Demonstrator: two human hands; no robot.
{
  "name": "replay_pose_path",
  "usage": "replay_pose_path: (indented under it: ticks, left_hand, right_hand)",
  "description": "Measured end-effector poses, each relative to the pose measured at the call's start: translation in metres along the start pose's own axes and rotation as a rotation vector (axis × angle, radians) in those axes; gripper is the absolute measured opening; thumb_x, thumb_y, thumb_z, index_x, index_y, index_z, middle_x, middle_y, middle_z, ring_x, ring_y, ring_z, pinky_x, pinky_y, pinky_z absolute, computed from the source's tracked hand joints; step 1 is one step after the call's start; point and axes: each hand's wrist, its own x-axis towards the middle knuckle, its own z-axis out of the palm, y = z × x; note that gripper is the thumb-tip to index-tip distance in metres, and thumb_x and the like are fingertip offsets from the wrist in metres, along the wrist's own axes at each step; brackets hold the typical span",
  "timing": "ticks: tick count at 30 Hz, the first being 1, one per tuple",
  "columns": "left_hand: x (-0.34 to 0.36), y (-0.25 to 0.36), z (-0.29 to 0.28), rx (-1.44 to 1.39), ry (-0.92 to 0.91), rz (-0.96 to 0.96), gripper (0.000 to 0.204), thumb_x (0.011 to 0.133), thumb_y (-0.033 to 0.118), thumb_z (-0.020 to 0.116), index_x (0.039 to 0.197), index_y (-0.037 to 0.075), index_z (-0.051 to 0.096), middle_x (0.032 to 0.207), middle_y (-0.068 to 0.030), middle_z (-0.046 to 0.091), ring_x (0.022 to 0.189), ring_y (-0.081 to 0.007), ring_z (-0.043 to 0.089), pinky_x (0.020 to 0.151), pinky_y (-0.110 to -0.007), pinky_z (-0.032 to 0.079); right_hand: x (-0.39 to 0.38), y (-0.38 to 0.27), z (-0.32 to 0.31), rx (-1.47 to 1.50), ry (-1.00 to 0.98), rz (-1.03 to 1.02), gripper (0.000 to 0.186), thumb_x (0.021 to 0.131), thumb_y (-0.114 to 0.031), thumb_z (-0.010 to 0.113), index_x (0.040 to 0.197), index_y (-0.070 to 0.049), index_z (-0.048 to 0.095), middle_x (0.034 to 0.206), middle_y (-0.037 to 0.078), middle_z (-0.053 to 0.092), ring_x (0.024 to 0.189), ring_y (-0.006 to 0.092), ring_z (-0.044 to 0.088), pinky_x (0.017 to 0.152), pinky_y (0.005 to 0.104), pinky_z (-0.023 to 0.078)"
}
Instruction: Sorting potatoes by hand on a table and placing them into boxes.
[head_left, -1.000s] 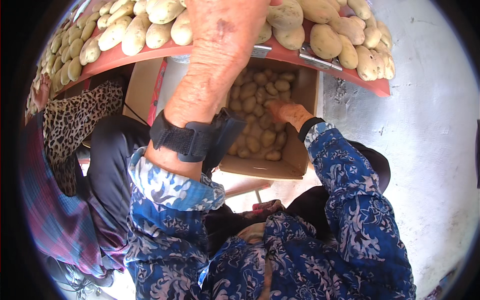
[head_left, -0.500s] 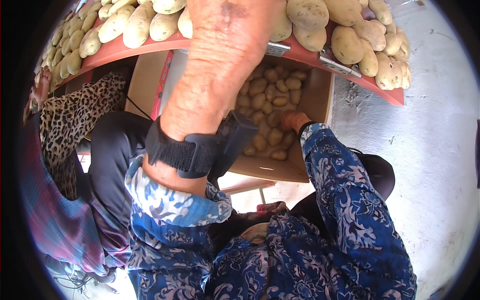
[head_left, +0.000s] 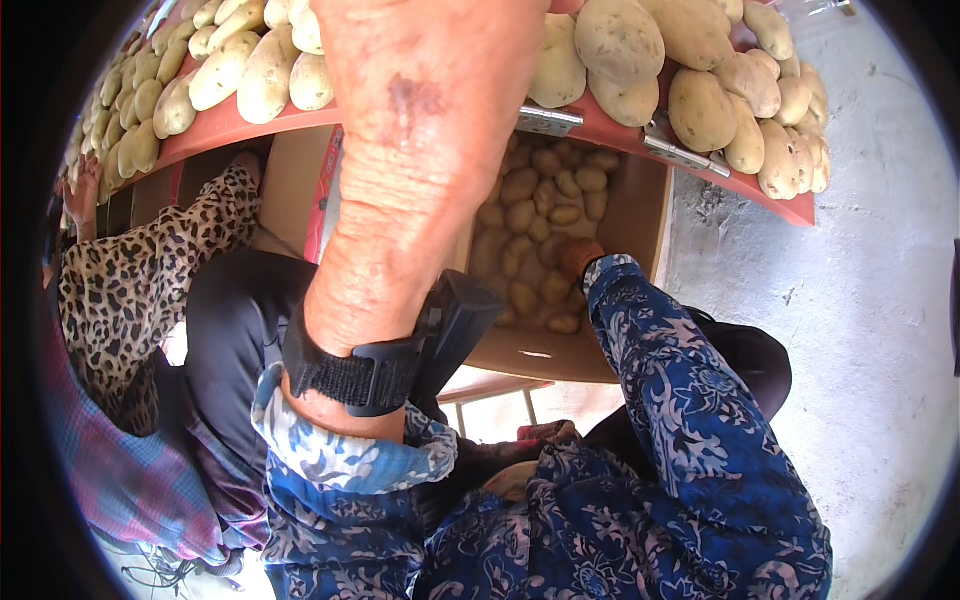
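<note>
My left forearm point(head_left: 400, 200), with a black strap and device point(head_left: 370, 380) round it, reaches up over the red table. Its hand lies beyond the upper edge of the picture. Below the table, my right hand point(head_left: 580, 257) is down inside a cardboard box point(head_left: 642, 215), against the small potatoes point(head_left: 520, 186) in it. Its fingers are in shadow and hidden, so whether they grip a potato does not show. Larger potatoes point(head_left: 620, 40) lie heaped on the table, on both sides of my left arm.
The red table edge point(head_left: 780, 203) carries metal hinges point(head_left: 688, 153) above the box. At left sits another person in a leopard-print sleeve point(head_left: 150, 240), one hand point(head_left: 82, 195) by the potatoes. A second carton point(head_left: 290, 190) stands beside the box. A grey wall point(head_left: 850, 300) is at right.
My left forearm has shifted a little to the left. My right hand stays in the box, now slightly lower in the picture. The other person's leopard-print sleeve has moved.
</note>
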Motion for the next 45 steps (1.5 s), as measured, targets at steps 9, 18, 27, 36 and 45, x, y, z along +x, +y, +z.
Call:
replay_pose_path:
  ticks: [9, 18, 27, 36, 45]
  left_hand:
    - [0.000, 0.005, 0.001, 0.058, 0.004, 0.010, 0.010, 0.090, 0.009, 0.058, 0.090, 0.003, 0.065, 0.069, -0.0003, 0.062, 0.057, -0.0040, 0.054, 0.053, -0.017, 0.040]
    - [-0.001, -0.003, 0.010, 0.045, 0.029, 0.078, 0.011, 0.092, 0.010, 0.057, 0.092, 0.003, 0.065, 0.068, -0.0004, 0.061, 0.057, -0.0039, 0.052, 0.053, -0.017, 0.041]
    - [-0.003, -0.001, 0.008, 0.091, 0.012, 0.036, 0.012, 0.089, 0.005, 0.057, 0.097, 0.002, 0.065, 0.075, -0.0017, 0.065, 0.066, -0.0068, 0.059, 0.057, -0.019, 0.043]
    - [-0.008, 0.008, 0.006, 0.155, 0.035, -0.027, 0.012, 0.091, 0.006, 0.055, 0.099, 0.002, 0.064, 0.075, -0.0015, 0.063, 0.065, -0.0071, 0.058, 0.057, -0.020, 0.044]
    - [-0.015, 0.003, 0.016, 0.040, -0.051, -0.085, 0.012, 0.092, 0.005, 0.055, 0.100, 0.003, 0.064, 0.074, -0.0005, 0.062, 0.065, -0.0060, 0.056, 0.060, -0.019, 0.044]
  right_hand:
    - [0.024, -0.001, 0.043, -0.067, 0.272, 0.008, 0.025, 0.085, -0.016, 0.053, 0.103, -0.007, 0.069, 0.108, 0.015, 0.066, 0.103, 0.0285, 0.063, 0.087, 0.0385, 0.050]
    - [0.018, -0.028, 0.068, -0.171, 0.287, -0.038, 0.028, 0.086, -0.016, 0.050, 0.105, -0.007, 0.069, 0.108, 0.014, 0.066, 0.099, 0.0293, 0.063, 0.086, 0.0420, 0.049]
    - [0.026, -0.048, 0.052, -0.067, 0.080, 0.127, 0.031, 0.089, -0.018, 0.050, 0.112, -0.008, 0.066, 0.116, 0.011, 0.064, 0.106, 0.0305, 0.061, 0.088, 0.0476, 0.049]
    - [-0.004, -0.060, 0.003, 0.066, 0.035, 0.166, 0.028, 0.088, -0.018, 0.051, 0.108, -0.011, 0.069, 0.110, 0.011, 0.067, 0.099, 0.0315, 0.064, 0.079, 0.0479, 0.053]
    - [0.002, -0.062, 0.012, 0.102, 0.102, 0.090, 0.026, 0.087, -0.019, 0.051, 0.104, -0.011, 0.070, 0.106, 0.011, 0.068, 0.095, 0.0307, 0.065, 0.077, 0.0463, 0.054]
